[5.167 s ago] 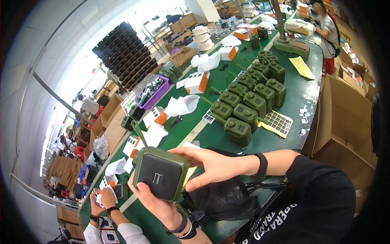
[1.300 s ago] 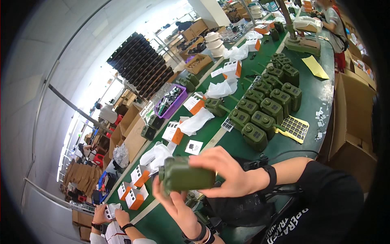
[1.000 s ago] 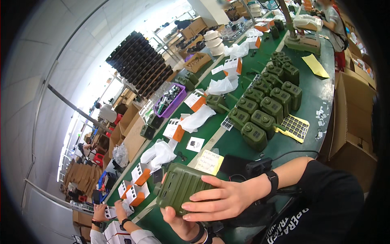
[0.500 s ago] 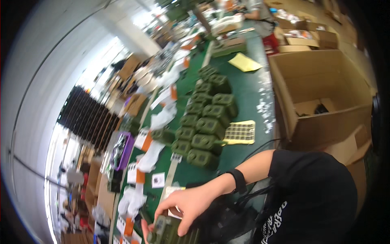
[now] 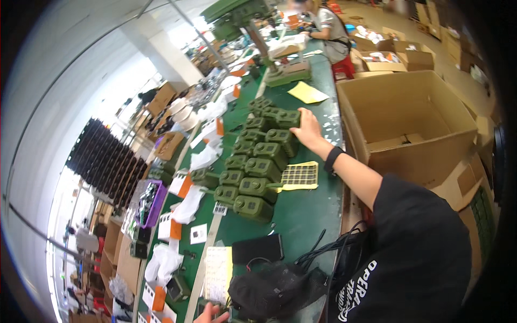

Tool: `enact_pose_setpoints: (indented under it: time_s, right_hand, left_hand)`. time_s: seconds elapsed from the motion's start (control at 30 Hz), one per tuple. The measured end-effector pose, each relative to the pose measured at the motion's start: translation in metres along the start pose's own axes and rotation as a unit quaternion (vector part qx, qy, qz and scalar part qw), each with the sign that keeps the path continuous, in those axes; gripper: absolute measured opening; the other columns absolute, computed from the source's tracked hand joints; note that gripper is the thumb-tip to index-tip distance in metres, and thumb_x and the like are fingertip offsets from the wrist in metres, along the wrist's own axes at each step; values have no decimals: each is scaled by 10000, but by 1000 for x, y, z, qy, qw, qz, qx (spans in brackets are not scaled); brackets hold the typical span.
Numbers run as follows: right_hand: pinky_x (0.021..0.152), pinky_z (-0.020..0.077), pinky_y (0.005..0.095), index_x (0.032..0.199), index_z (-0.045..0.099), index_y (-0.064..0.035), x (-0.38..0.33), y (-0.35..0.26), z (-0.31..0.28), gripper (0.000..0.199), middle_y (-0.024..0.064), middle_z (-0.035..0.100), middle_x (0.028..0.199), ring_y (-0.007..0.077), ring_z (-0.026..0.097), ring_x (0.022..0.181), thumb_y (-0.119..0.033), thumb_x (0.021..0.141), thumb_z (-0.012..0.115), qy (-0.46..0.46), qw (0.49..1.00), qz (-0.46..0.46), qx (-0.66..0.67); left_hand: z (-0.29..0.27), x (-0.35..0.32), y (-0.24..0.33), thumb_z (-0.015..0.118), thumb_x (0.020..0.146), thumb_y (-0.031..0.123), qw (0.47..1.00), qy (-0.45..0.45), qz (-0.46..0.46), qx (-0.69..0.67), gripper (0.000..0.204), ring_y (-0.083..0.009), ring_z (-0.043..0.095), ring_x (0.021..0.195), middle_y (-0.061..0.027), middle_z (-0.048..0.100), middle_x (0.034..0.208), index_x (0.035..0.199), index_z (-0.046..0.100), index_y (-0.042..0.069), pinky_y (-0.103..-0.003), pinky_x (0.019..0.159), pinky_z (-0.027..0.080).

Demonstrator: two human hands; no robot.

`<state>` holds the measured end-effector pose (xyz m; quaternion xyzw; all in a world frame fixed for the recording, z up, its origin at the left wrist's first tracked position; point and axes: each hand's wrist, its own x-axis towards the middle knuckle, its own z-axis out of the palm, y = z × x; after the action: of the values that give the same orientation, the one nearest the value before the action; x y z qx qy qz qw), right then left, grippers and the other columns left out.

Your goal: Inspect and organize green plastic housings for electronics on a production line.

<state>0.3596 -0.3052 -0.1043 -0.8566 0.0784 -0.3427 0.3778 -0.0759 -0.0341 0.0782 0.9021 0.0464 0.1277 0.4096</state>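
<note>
Olive-green box-shaped housings (image 5: 262, 168), each with a small square window on its face, stand close together in two rows on the green table (image 5: 301, 215). My right hand (image 5: 308, 129) has its thumb and fingers around the end of one housing (image 5: 284, 118) at the far right of the group. My left hand (image 5: 211, 314) shows only partly at the lower edge, its fingers apart. A dark green object beside those fingers is mostly cut off. Between my hands lie a black cloth bag (image 5: 274, 290), a flat black device (image 5: 257, 248) and a sticker sheet (image 5: 217, 272).
A large open carton (image 5: 409, 156) stands against the table's right side. Ahead are a yellow sheet (image 5: 307, 92) and a green press stand (image 5: 288, 74). White-and-orange boxes (image 5: 169, 229) line the left, near a purple bin (image 5: 152, 203). A person (image 5: 328, 32) sits farther along.
My right hand has let go of the housing near the lower edge and reached far forward onto one in the rows. My left hand has dropped lower, mostly out of the picture.
</note>
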Motion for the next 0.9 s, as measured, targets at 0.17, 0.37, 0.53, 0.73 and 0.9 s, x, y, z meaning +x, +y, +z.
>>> enact_pose_setpoints:
  time_s: [0.17,0.37,0.53,0.73,0.9]
  right_hand:
    - [965,369,438,1261,389,19,-8,-4,21,627,249,425,1236,410,421,1115,3,660,566,-38,997,-19,-63]
    - [973,349,397,1214,449,-16,-85,-161,15,558,183,461,1199,344,432,1105,-91,696,642,-76,920,-290,253]
    - [789,472,377,1138,511,10,-226,-320,70,638,201,593,1034,332,584,937,-380,688,740,-493,676,-423,348]
    - [881,442,397,1190,424,151,-352,-370,159,1038,286,519,1146,384,515,1058,-556,510,764,-585,635,-503,34]
    - [881,444,419,1128,467,105,-369,-352,197,884,268,519,1110,394,502,1021,-441,504,774,-602,699,-338,187]
  left_hand:
    - [-10,-13,5,721,726,110,994,-86,49,46,593,-275,584,997,-184,530,1151,1246,474,-29,-326,834,460]
    - [-26,-22,-1,684,742,358,945,-238,205,90,557,-297,612,893,-162,549,1142,1180,555,38,-317,688,499]
    - [-32,-31,-7,661,740,422,935,-274,206,93,595,-282,610,857,-156,547,1141,1183,553,40,-310,643,497]
    - [-46,-46,-14,669,729,429,965,-167,162,119,627,-298,602,912,-137,548,1162,1198,543,31,-316,705,493]
    - [-52,-49,-25,691,705,428,977,-126,133,111,638,-304,604,924,-143,565,1138,1181,553,27,-320,721,493]
